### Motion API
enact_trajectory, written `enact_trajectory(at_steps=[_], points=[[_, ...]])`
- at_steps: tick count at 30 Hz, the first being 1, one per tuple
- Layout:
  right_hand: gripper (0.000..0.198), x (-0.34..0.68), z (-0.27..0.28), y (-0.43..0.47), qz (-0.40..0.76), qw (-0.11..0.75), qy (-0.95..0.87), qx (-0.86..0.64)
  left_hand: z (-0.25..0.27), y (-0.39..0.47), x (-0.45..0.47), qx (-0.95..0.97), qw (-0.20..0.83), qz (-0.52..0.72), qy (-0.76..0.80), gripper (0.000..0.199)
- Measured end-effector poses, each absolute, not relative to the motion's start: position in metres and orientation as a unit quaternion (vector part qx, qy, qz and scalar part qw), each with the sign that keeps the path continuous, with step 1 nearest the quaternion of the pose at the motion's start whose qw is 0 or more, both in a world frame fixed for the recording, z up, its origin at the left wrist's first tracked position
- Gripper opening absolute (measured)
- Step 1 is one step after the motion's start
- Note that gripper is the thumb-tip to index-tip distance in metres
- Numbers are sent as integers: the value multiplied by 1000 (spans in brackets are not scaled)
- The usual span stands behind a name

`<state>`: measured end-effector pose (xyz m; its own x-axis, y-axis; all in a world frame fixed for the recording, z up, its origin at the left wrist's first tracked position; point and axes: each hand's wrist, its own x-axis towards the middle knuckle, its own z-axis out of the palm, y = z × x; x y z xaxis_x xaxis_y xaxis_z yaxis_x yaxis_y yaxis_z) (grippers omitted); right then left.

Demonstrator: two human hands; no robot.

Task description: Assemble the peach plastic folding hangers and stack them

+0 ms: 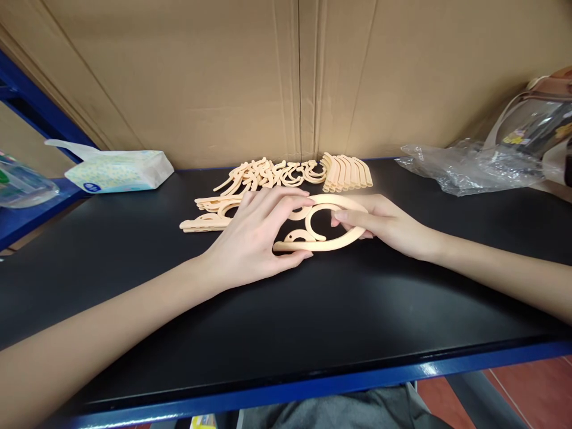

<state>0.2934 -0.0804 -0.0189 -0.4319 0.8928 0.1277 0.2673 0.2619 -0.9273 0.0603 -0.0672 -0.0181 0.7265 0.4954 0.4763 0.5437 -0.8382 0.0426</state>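
Note:
A beige plastic folding hanger (338, 243), its two arms folded together around a curved hook, is held between my hands above the black tabletop. My left hand (250, 235) grips its left end, with the fingers along the upper arm and the thumb under the lower one. At the rounded right end, my right hand (391, 223) pinches the hanger, its thumb on the front. Part of the left end is hidden behind my left fingers. Partly covered by my left hand, a stack of folded hangers (203, 225) lies on the left.
Behind my hands lie a heap of loose beige hooks and curved pieces (259, 173) and a row of hanger arms (348, 171). A tissue pack (123, 171) sits at the back left, a clear plastic bag (465, 168) at the right. Cardboard (201, 77) stands behind.

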Motion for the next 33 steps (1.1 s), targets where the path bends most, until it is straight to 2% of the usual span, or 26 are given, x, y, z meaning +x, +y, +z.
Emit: enact_trajectory(at_steps=[4, 9, 14, 18, 20, 24, 27, 30, 33], points=[[36, 295, -20, -79, 440, 351, -719, -408, -16, -69, 60, -926, 54, -236, -291, 54], [54, 302, -26, -72, 440, 385, -690, -426, -7, -64, 54, -903, 21, -250, -348, 57], [58, 305, -29, -68, 438, 380, -686, -439, 13, -37, 32, -891, -16, -228, -393, 63], [53, 303, -29, -69, 437, 370, -693, -437, 32, -18, 5, -882, -35, -161, -441, 83], [49, 302, -29, -69, 434, 363, -701, -434, 39, -13, -8, -879, -36, -116, -462, 79], [41, 303, -30, -68, 418, 329, -730, -429, 46, -7, -32, -864, -19, -77, -498, 84], [37, 304, -30, -67, 398, 289, -761, -423, 46, -2, -45, -863, 8, -37, -504, 75], [30, 305, -29, -67, 347, 247, -803, -416, 45, 3, -51, -858, 8, -4, -513, 65], [26, 305, -28, -69, 265, 210, -851, -401, 45, 5, -53, -848, -9, 18, -530, 66]])
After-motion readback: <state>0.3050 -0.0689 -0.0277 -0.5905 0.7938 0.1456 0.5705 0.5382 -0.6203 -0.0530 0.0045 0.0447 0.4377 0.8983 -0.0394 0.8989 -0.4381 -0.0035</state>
